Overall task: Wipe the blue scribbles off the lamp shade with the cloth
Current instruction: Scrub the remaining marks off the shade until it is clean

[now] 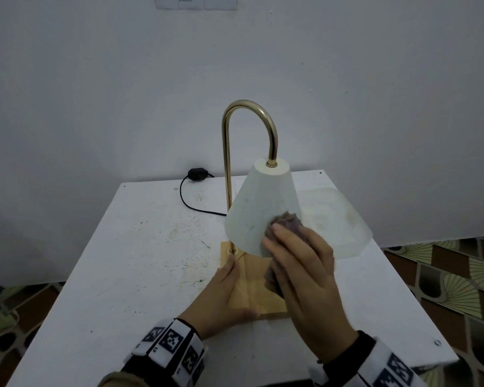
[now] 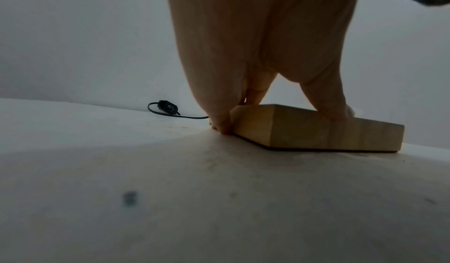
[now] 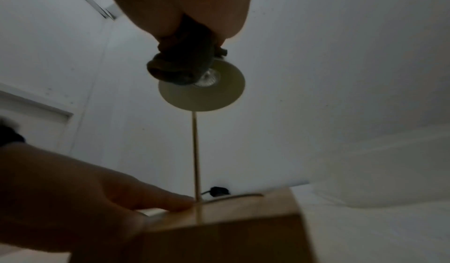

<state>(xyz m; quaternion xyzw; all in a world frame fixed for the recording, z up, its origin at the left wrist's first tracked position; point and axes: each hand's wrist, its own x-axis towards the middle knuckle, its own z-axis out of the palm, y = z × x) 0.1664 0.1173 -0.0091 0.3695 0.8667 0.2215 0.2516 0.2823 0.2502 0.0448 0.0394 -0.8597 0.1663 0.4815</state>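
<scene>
A lamp with a curved brass neck (image 1: 226, 163) and a wooden base (image 1: 263, 300) stands on the white table. Its white cone shade (image 1: 252, 208) carries only faint bluish marks (image 1: 250, 227) low on the front. My right hand (image 1: 291, 255) grips a bunched purplish-grey cloth (image 1: 287, 220) and presses it against the shade's lower right front. In the right wrist view the cloth (image 3: 180, 65) sits at the shade's rim (image 3: 214, 99). My left hand (image 1: 229, 289) lies flat on the base, fingers straight towards the pole. The left wrist view shows it (image 2: 255, 45) pressing the base (image 2: 304, 132).
A black cord with an inline switch (image 1: 197, 174) trails from the lamp to the table's back edge. A clear plastic tray (image 1: 344, 219) lies at the right behind the shade. The scuffed table top (image 1: 123, 261) extends to the left. A wall stands close behind.
</scene>
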